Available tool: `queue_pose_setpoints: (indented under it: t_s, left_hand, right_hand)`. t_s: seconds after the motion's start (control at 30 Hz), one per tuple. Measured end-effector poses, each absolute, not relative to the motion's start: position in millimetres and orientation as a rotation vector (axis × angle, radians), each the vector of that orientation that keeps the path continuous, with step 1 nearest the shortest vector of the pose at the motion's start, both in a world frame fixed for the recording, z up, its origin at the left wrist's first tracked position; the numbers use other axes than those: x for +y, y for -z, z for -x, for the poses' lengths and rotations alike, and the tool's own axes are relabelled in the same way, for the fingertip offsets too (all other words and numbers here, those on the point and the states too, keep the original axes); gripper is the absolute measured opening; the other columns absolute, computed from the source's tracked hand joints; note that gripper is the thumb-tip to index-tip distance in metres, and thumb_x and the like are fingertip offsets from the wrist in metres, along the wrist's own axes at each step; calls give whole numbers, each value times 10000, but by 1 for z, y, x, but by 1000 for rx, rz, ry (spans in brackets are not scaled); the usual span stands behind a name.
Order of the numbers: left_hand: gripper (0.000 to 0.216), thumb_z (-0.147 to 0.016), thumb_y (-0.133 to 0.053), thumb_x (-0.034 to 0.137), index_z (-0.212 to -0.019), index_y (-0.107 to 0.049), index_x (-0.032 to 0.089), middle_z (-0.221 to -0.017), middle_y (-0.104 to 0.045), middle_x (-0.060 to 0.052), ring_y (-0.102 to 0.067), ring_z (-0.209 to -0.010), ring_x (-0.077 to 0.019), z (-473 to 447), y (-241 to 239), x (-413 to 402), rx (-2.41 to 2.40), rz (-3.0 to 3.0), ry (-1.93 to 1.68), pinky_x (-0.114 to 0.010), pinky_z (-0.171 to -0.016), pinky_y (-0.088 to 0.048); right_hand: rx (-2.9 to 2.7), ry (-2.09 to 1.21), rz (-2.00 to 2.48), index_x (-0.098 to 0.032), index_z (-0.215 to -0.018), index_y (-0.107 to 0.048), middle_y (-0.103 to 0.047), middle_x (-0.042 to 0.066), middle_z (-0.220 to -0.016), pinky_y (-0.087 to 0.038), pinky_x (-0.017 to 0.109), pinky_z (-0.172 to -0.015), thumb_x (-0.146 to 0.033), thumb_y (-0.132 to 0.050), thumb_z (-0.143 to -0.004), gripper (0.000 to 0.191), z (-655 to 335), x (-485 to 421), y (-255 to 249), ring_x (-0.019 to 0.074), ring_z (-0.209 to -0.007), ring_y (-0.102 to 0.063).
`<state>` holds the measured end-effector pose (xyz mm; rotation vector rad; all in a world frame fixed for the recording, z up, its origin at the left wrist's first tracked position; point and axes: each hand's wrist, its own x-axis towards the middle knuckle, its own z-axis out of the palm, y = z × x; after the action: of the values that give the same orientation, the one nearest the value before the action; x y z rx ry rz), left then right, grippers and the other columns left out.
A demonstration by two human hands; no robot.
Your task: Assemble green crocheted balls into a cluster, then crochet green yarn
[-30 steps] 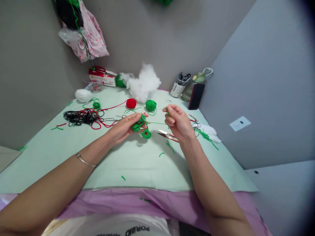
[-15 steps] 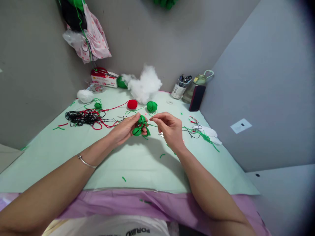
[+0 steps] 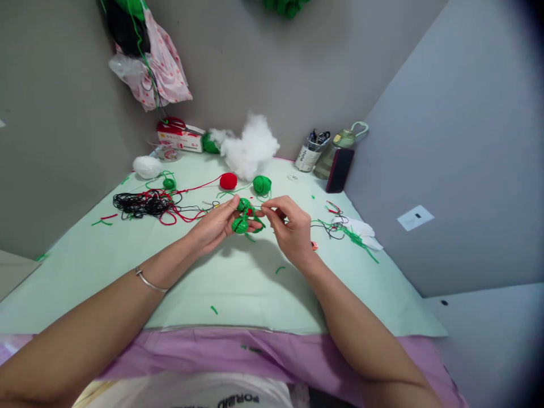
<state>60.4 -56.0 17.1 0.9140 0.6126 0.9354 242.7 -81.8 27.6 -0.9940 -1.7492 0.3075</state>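
Several round green crocheted parts, joined as one small piece point(image 3: 240, 225), rest in the fingers of my left hand point(image 3: 217, 225). A bit of red shows among them. That hand is closed around the piece, thumb on top. Just to the right, my right hand point(image 3: 289, 229) is pinched shut at thumb and forefinger. A thin strand point(image 3: 257, 207) runs from the piece to those fingertips; whether it is yarn or a needle I cannot tell. Behind the hands sit a red yarn ball point(image 3: 228, 181) and a green yarn ball point(image 3: 262, 185).
Tangled black yarn point(image 3: 142, 204) with red strands lies left. White stuffing point(image 3: 250, 146), a box point(image 3: 181, 139) with red-handled scissors point(image 3: 174, 124), a pen cup point(image 3: 307, 158), a bottle point(image 3: 331, 158) and a phone point(image 3: 340, 170) line the back. Green yarn scraps point(image 3: 359, 243) lie right.
My right hand has turned slightly, its fingertips a little farther right and lower. The crocheted piece has tilted in my left hand, its lower ball moving right and up.
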Motion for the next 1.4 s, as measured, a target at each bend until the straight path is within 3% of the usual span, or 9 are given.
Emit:
queue_pose_setpoints:
  t_s: [0.13, 0.33, 0.5, 0.7, 1.17, 1.4]
  left_hand:
    - [321, -932, -648, 467, -952, -669, 147, -925, -727, -75, -698, -763, -154, -60, -13, -52, 628, -940, -1026, -265, -728, -586]
    - [320, -873, -736, 430, -1046, -727, 160, -805, -666, -10, -641, -696, -103, -55, -12, -48, 672, -956, -1082, -192, -652, -527]
    - [350, -853, -767, 353, -1153, -729, 176, -881, -710, -32, -662, -787, -123, -53, -16, -48, 652, -946, -1057, -211, -733, -532]
    - [395, -815, -798, 322, -1186, -738, 199, -1045, -732, -59, -671, -933, -169, -49, -10, -42, 640, -1083, -1017, -286, -882, -527]
    - [354, -720, -855, 338, -1046, -786, 216, -1001, -757, -47, -669, -881, -184, -53, -3, -42, 746, -1235, -1040, -311, -842, -499]
    - [352, -764, -819, 350, -1084, -780, 209, -1061, -752, -61, -659, -906, -188, -53, -9, -46, 731, -1248, -1024, -310, -849, -491]
  right_hand:
    - [-1738, -399, 1097, -238, -830, -676, -635, 45, -847, -472, 312, -702, -301, -615, -943, 142, -245, -77, -29, 177, -784, -593]
    - [-1725, -648, 1152, -215, -791, -656, -605, 16, -808, -434, 299, -666, -269, -622, -896, 123, -242, -72, -23, 146, -694, -521]
    - [-1687, -750, 1172, -198, -872, -696, -611, 16, -842, -412, 295, -648, -272, -610, -886, 114, -241, -70, -18, 131, -686, -516]
    - [-1603, -881, 1172, -195, -819, -710, -609, 16, -816, -381, 281, -573, -297, -656, -836, 117, -245, -72, -29, 124, -651, -489]
    - [-1493, -965, 1159, -192, -751, -687, -593, -11, -700, -378, 271, -516, -334, -735, -774, 152, -245, -67, -23, 105, -550, -469]
    - [-1626, -1005, 1047, -214, -860, -762, -563, -7, -781, -356, 273, -520, -379, -744, -802, 176, -257, -62, -26, 97, -586, -455]
